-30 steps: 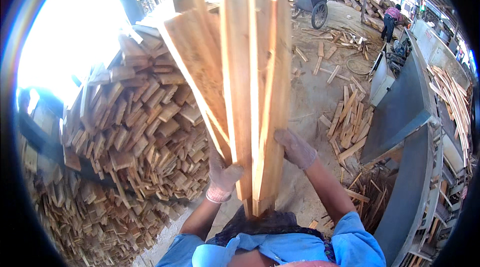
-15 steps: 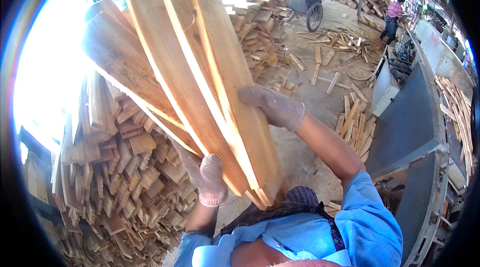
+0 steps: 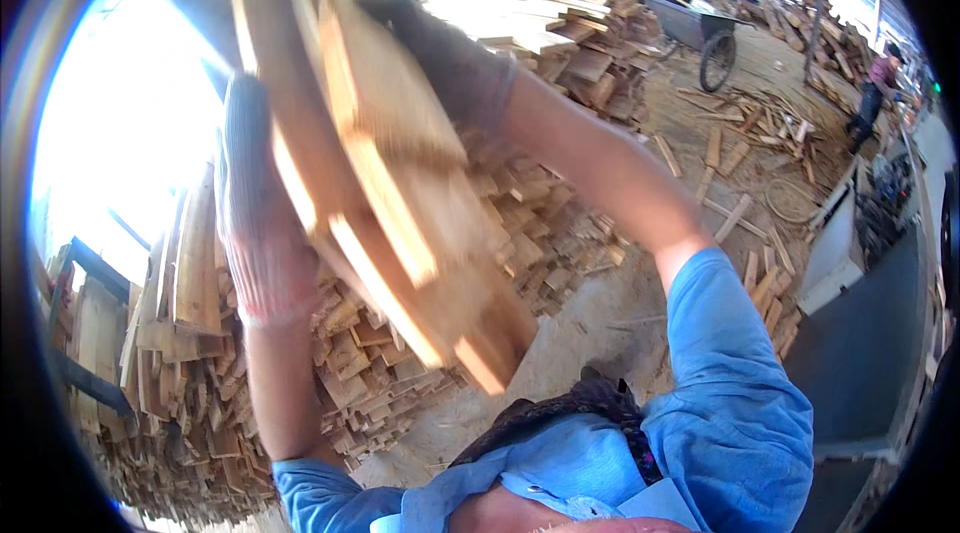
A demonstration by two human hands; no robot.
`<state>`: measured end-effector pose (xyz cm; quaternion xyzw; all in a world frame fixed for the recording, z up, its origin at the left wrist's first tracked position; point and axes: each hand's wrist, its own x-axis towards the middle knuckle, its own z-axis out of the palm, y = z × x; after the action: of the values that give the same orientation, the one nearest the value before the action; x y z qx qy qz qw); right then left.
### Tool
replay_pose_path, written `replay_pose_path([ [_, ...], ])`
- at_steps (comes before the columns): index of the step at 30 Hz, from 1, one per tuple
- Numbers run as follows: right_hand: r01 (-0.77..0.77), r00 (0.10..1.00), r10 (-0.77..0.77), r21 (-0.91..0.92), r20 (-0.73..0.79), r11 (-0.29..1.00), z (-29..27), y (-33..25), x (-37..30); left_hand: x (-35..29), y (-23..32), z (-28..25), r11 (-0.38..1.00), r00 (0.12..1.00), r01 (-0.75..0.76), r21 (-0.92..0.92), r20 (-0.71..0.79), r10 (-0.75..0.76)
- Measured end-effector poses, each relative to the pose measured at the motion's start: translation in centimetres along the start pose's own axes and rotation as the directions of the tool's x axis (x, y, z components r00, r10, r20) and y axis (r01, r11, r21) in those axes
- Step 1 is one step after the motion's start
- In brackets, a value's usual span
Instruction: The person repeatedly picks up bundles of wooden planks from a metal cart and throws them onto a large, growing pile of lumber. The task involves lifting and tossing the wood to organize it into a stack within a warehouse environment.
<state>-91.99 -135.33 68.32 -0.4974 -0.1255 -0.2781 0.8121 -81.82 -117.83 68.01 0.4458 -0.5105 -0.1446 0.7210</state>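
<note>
A bundle of several sawn wooden planks (image 3: 400,193) is held up in front of me, slanting from the upper left down toward my chest. Its near ends are staggered and slightly blurred. My left hand (image 3: 262,223), in a pale knit glove, presses along the bundle's left side with its fingers stretched upward. On the opposite side, my gloved right hand (image 3: 450,63) grips the planks from above, its arm reaching far forward. Under and left of the bundle rises a large stack of short boards (image 3: 200,403).
Another board pile (image 3: 590,63) lies beyond the bundle. Farther right are a wheeled cart (image 3: 695,28), scattered offcuts (image 3: 765,118) and a person (image 3: 877,93) working near stacked logs (image 3: 800,33). A dark panel (image 3: 865,333) stands along my right side.
The bundle has moved forward and to the left, and its near ends are now staggered. Both hands have shifted farther forward along it. The view has turned leftward.
</note>
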Motion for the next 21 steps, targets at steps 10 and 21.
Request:
replay_pose_path([
  [10, -0.212, 0.965, -0.092, -0.937, -0.245, 0.277, -22.2, -15.8, 8.7, 21.6, -9.3, 7.3, 0.752, 0.935, 0.301, 0.587, -0.026, -0.354],
  [21, 0.212, 0.757, -0.641, -0.976, 0.128, 0.056, -21.7, -6.5, -9.2, 8.5, -12.0, 10.8, 0.153, 0.805, -0.584, 0.797, 0.545, 0.234],
])
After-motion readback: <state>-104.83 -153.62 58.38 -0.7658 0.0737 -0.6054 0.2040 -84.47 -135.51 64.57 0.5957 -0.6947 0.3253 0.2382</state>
